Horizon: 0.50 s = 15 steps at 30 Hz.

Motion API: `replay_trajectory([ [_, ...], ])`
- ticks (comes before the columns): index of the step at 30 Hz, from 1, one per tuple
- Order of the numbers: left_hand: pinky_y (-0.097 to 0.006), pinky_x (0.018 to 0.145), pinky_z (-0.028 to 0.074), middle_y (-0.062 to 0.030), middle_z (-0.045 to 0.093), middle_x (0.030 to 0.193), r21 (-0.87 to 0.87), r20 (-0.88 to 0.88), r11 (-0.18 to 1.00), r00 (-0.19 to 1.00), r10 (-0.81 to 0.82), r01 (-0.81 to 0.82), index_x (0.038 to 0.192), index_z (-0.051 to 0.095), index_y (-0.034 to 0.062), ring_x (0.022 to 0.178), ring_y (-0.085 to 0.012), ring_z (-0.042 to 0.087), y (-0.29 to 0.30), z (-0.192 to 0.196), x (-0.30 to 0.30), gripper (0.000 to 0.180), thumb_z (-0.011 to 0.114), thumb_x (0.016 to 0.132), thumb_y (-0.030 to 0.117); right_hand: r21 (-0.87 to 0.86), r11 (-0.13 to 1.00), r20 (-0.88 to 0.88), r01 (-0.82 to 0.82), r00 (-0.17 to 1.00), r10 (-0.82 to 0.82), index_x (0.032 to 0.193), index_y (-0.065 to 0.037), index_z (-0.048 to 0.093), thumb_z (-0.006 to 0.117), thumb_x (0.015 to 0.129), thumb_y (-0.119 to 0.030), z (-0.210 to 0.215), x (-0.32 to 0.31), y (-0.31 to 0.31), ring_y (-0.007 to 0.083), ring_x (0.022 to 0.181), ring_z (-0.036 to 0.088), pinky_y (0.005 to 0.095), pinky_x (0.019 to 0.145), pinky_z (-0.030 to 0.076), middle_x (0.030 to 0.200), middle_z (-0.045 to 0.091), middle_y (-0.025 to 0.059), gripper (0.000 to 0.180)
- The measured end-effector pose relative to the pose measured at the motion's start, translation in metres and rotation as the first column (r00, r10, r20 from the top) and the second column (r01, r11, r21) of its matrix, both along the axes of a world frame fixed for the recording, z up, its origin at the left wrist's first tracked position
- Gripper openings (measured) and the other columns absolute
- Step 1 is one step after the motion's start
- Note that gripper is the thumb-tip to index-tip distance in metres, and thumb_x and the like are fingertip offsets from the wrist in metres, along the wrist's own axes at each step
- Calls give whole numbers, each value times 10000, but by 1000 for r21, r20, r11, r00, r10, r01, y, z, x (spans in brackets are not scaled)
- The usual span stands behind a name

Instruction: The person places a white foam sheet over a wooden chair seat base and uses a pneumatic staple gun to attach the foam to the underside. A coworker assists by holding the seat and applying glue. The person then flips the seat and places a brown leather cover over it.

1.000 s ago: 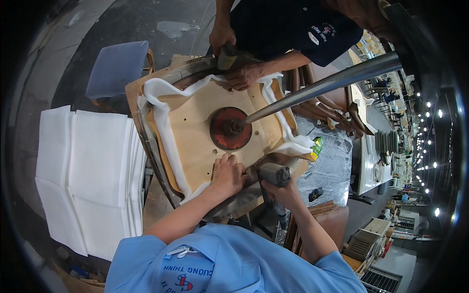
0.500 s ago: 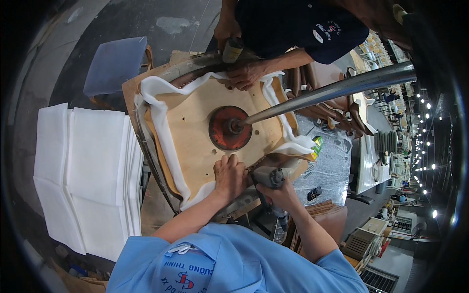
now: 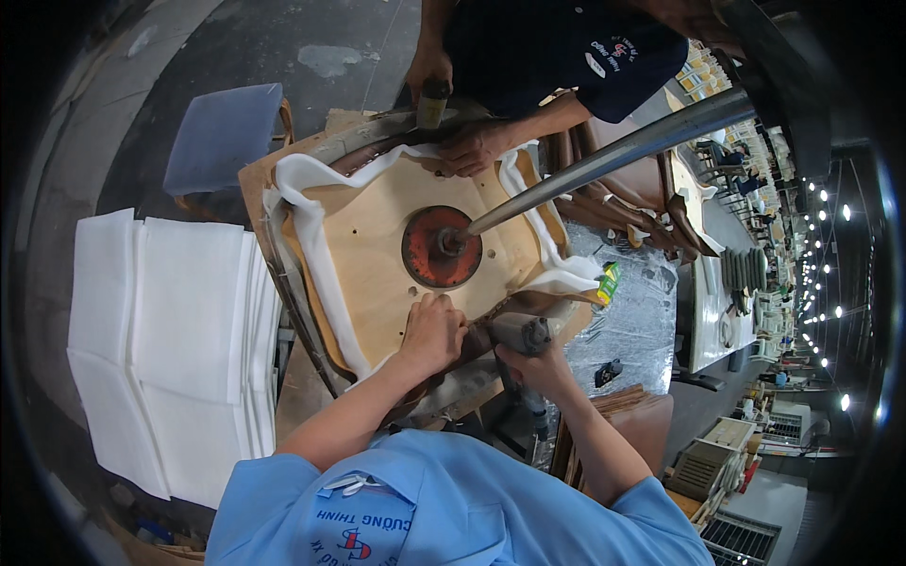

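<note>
A plywood seat panel (image 3: 373,241) lies face up, edged with white foam padding (image 3: 316,259) and dark brown cover material. A round red press disc (image 3: 440,247) on a steel rod (image 3: 604,156) bears on its middle. My left hand (image 3: 432,332) presses flat on the near edge of the panel, pinching the cover there. My right hand (image 3: 530,357) grips a grey staple gun (image 3: 517,332) right beside it. Across the panel, a person in a dark shirt holds the far edge with one hand (image 3: 472,146) and a tool (image 3: 432,102) in the other.
A stack of white foam sheets (image 3: 175,340) lies to the left. A blue-grey cushion (image 3: 222,137) sits at the back left. Silver foil sheeting (image 3: 637,311) with a small green-yellow box (image 3: 609,281) is on the right, beyond it brown chair parts and workbenches.
My right hand has brought the staple gun slightly closer to my left hand. The other person's hands have shifted a little along the far edge.
</note>
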<state>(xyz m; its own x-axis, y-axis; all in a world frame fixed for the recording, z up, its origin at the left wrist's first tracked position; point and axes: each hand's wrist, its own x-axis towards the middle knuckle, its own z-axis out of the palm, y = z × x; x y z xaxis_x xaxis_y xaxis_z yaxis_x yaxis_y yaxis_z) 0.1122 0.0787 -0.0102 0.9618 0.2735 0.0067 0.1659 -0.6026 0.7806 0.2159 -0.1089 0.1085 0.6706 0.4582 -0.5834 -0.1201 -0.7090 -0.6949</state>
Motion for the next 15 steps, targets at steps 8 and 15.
replay_trajectory([
  [8, -512, 928, 414, -101, 643, 1033, 4, 109, 990, 984, 141, -142, 863, 788, 120, 1108, -352, 559, -16, -1, 1, 77, 838, 849, 178, 43, 999, -16, 11, 1000, -10, 1276, 0, 692, 832, 966, -136, 10, -14, 1, 110, 590, 623, 299, 531, 487, 815, 680, 16, 366],
  [15, -509, 954, 398, -94, 628, 1064, -62, 98, 976, 972, 213, -208, 843, 755, 118, 1113, -352, 547, -25, -8, 1, 86, 831, 829, 154, -24, 997, -1, -75, 997, 75, 1176, -3, 739, 831, 969, -192, 16, -13, 14, 102, 556, 606, 302, 529, 469, 722, 666, 7, 296],
])
